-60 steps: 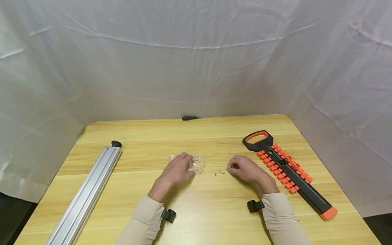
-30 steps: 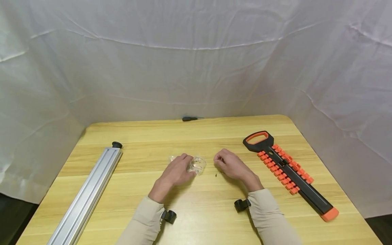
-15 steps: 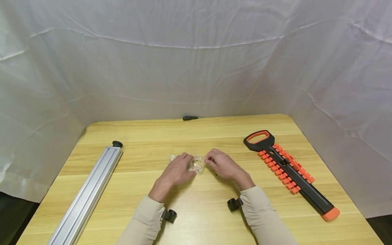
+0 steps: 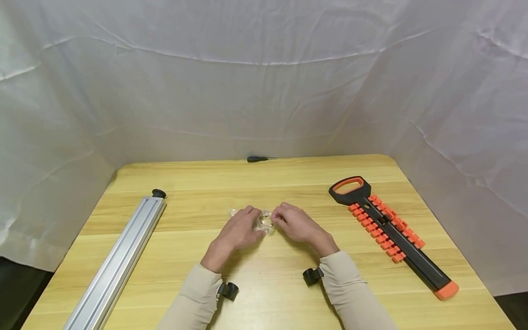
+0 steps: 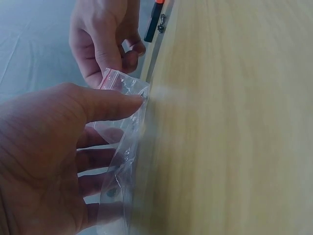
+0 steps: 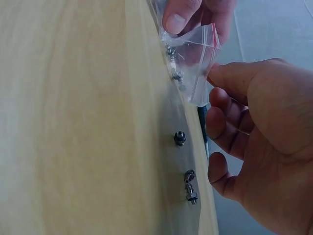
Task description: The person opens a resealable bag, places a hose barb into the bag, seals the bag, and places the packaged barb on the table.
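Note:
A small clear zip-lock bag point(image 4: 266, 222) with a red strip at its mouth lies on the table between the two hands. My left hand point(image 4: 238, 229) holds it down, thumb point(image 5: 115, 105) along one side and the fingers behind the plastic. With thumb and forefinger, my right hand point(image 4: 298, 223) pinches the bag's mouth edge, as the right wrist view shows; the other fingers are loosely curled. Small metal screws point(image 6: 177, 76) are inside the bag. Several similar loose screws point(image 6: 180, 138) lie on the table beside the right hand, hidden under it in the head view.
A long silver aluminium rail point(image 4: 119, 261) with a black end knob point(image 4: 158, 193) lies at the left. On the right is a black and orange rack point(image 4: 412, 250) with a loop handle and rows of clips. A black screwdriver point(image 4: 257, 159) lies at the table's far edge.
My right hand has moved left from the loose screws to the bag and now pinches its mouth. The left hand has stayed on the bag.

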`<state>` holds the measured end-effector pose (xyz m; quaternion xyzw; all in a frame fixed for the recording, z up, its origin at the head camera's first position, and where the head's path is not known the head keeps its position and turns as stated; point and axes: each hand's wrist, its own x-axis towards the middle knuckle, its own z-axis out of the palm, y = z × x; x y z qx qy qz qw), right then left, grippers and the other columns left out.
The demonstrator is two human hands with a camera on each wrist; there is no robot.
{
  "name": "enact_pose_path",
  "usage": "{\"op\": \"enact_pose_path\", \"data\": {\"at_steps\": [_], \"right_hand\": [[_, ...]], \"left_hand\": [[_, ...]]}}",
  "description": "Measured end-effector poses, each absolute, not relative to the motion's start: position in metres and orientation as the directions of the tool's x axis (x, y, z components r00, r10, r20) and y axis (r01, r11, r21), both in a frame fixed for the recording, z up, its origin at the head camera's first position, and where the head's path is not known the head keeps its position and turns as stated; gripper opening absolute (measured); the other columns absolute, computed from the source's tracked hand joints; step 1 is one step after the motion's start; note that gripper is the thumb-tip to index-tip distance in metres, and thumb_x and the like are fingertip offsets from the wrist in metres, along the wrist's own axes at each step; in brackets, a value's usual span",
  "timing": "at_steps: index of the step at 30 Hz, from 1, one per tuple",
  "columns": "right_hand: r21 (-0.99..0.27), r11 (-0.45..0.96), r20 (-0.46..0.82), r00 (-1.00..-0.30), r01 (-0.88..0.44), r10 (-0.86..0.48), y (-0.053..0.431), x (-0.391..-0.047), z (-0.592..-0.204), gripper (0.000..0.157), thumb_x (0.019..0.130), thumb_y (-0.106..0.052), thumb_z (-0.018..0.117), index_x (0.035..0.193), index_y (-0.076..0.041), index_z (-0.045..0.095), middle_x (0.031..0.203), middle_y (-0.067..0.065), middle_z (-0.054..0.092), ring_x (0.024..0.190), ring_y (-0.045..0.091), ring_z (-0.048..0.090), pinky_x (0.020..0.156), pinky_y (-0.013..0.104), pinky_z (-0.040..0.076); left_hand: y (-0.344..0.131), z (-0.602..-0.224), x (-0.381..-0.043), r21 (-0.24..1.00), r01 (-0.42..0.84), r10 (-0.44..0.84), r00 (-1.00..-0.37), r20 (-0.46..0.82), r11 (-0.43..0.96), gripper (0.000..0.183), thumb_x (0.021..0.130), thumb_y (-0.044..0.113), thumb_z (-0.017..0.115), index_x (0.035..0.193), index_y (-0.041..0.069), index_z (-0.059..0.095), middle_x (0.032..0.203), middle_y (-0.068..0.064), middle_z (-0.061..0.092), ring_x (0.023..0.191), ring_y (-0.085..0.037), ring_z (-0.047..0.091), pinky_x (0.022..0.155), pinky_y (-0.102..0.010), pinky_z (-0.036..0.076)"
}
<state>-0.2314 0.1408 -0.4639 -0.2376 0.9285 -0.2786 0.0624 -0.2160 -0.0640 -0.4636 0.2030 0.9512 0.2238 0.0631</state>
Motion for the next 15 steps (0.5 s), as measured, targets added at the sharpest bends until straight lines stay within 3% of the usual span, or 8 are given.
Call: {"op": "enact_pose_path", "data": {"at_steps": [15], "right_hand": [[-0.579, 0.722, 0.002, -0.886, -0.379, -0.463, 0.165, -0.231, -0.466, 0.009, 0.098, -0.022, 0.057, 0.096, -0.019, 0.065, 0.087, -0.008, 0.057, 0.080, 0.008, 0.053, 0.073, 0.027, 0.047]], "left_hand": [[-0.064, -0.465, -0.216, 0.453, 0.348, 0.407, -0.913, -0.036, 0.821, 0.057, 0.086, 0.033, 0.070, 0.135, 0.010, 0.051, 0.131, -0.005, 0.056, 0.118, -0.025, 0.055, 0.103, -0.041, 0.046]]}}
